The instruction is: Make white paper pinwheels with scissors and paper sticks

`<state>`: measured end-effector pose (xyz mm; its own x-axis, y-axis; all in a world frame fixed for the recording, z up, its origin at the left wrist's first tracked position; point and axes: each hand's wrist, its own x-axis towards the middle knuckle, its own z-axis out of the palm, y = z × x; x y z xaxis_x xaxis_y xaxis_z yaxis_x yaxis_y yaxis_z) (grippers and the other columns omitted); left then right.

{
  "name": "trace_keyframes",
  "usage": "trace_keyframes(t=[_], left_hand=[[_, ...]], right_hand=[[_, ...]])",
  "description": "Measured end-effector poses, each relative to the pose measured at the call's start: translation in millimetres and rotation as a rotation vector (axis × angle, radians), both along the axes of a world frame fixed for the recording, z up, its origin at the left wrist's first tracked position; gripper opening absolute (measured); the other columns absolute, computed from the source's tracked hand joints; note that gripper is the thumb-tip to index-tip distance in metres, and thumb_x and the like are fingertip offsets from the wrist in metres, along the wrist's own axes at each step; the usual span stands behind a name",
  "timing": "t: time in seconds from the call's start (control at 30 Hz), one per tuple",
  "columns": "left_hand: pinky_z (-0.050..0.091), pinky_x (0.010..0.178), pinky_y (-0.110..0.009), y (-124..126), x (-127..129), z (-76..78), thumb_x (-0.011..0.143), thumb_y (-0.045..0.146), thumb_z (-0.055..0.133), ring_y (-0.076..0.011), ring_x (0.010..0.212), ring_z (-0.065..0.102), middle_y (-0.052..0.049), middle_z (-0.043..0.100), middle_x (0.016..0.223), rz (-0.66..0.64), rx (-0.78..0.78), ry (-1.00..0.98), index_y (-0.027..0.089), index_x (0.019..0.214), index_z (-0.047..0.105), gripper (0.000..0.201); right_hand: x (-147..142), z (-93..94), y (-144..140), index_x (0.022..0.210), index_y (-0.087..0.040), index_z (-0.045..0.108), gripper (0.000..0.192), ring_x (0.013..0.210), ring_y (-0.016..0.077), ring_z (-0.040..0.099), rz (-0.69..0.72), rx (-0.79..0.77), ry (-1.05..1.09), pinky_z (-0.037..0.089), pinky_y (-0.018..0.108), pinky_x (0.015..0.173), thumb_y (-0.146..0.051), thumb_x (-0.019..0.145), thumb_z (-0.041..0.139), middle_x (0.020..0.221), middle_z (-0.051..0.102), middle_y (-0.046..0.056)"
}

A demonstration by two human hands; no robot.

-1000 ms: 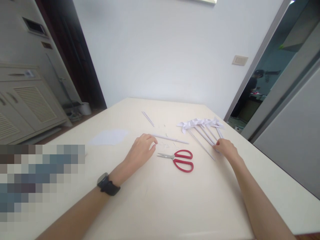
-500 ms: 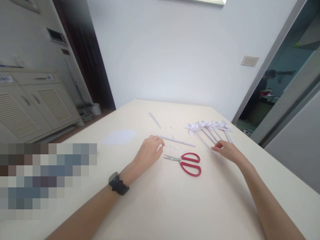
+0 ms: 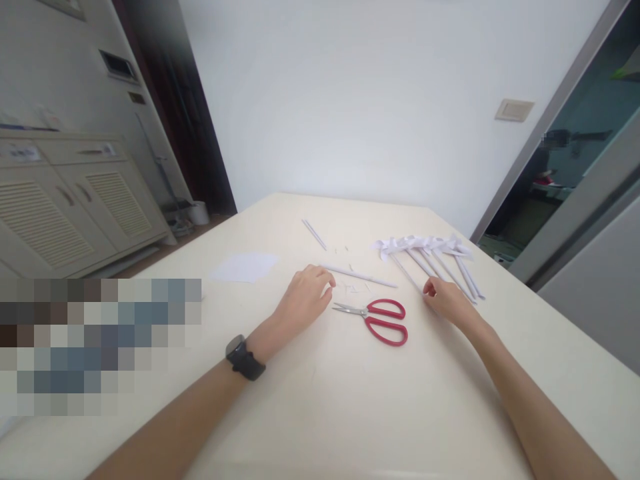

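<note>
My right hand [image 3: 443, 296] is at the right, its fingers curled and pinched at the white stick of the leftmost paper pinwheel [image 3: 407, 271], which lies on the table. Beside it several more paper pinwheels [image 3: 439, 245] lie in a row, heads away from me. My left hand [image 3: 309, 293], a dark watch on its wrist, hovers at the middle with fingers loosely bent, thumb apart, and no object seen in it. Just beyond its fingertips lies a rolled paper stick [image 3: 367, 277]. Red-handled scissors [image 3: 364, 312] rest between my hands, blades slightly apart and pointing left.
White paper sheets [image 3: 245, 267] lie on the left of the table [image 3: 320, 413]. Two thin paper sticks [image 3: 315, 235] lie farther back, with small paper scraps [image 3: 353, 289] near the scissors. A wall [image 3: 350, 120] stands behind the table. A blurred-out patch covers the left edge.
The whole view has shifted slightly. My right hand has come a little closer to the pinwheel row, and the leftmost stick now lies more settled alongside the others. My left hand stays nearly in place.
</note>
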<state>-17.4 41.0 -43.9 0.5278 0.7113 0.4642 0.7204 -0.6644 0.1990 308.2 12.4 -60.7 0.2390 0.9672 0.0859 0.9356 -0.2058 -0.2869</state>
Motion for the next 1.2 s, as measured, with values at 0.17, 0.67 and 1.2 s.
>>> trace_keyframes(t=[0.17, 0.67, 1.2], left_hand=[[0.041, 0.085, -0.040, -0.3, 0.4, -0.5, 0.083, 0.015, 0.041, -0.0235, 0.098, 0.053, -0.006, 0.063, 0.095, 0.001, -0.002, 0.002, 0.019, 0.087, 0.060, 0.020], [0.041, 0.083, -0.040, -2.2, 0.5, 0.3, 0.083, 0.016, 0.041, -0.0241, 0.098, 0.053, -0.006, 0.063, 0.096, -0.001, -0.022, 0.025, 0.018, 0.088, 0.061, 0.020], [0.041, 0.083, -0.039, -0.2, 0.2, -2.8, 0.083, 0.017, 0.041, -0.0238, 0.098, 0.053, -0.006, 0.063, 0.096, 0.000, -0.034, 0.042, 0.018, 0.089, 0.061, 0.020]], right_hand=[[0.4, -4.9, 5.0, 0.082, -0.018, 0.057, 0.010, 0.078, 0.0185, 0.057, -0.013, 0.054, -0.013, 0.035, 0.025, 0.062, -0.015, 0.075, 0.050, 0.082, 0.063, 0.007], [-5.1, 3.0, 2.5, 0.083, -0.018, 0.055, 0.009, 0.078, 0.0194, 0.056, 0.001, 0.184, -0.051, 0.035, 0.028, 0.064, -0.023, 0.080, 0.048, 0.089, 0.063, 0.007], [-33.8, 10.0, -7.8, 0.079, -0.019, 0.058, 0.014, 0.070, 0.0155, 0.055, 0.221, 0.214, -0.004, 0.037, 0.026, 0.062, -0.021, 0.083, 0.045, 0.083, 0.063, 0.004]])
